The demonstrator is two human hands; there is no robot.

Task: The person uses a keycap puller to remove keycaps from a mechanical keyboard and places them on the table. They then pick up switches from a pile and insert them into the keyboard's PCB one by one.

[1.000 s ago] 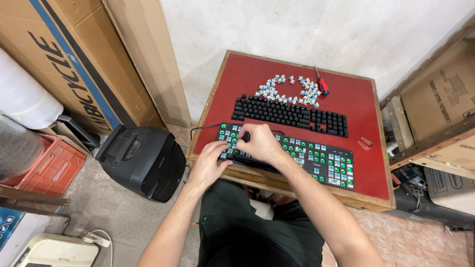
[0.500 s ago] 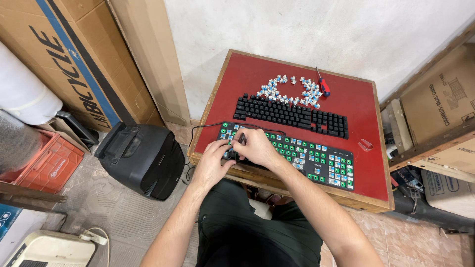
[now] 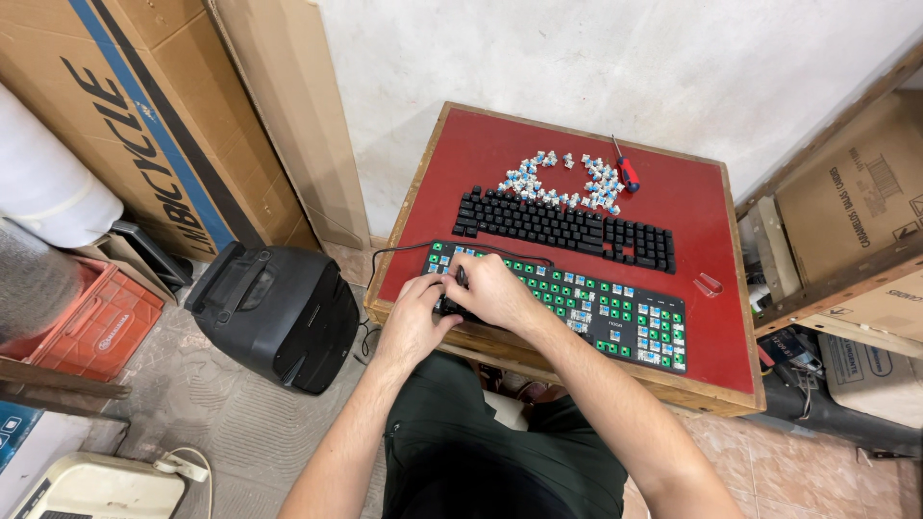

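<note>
Both hands are working at the left end of a stripped black keyboard with exposed green and blue switches (image 3: 586, 308), which is lying along the near edge of the red square wooden tabletop (image 3: 692, 202). The left hand (image 3: 415, 322) is curling against the keyboard's left end; the right hand (image 3: 490, 290) is closing narrowly on a small dark tool (image 3: 461, 277), though its grip is partly hidden. A second, black-keyed keyboard (image 3: 562, 228) is lying behind. A heap of loose pale switches (image 3: 567, 181) and a red-handled screwdriver (image 3: 625, 171) are sitting near the far edge.

Even, soft daylight (faint shadows), sharp, wide-angle bending at edges.
</note>
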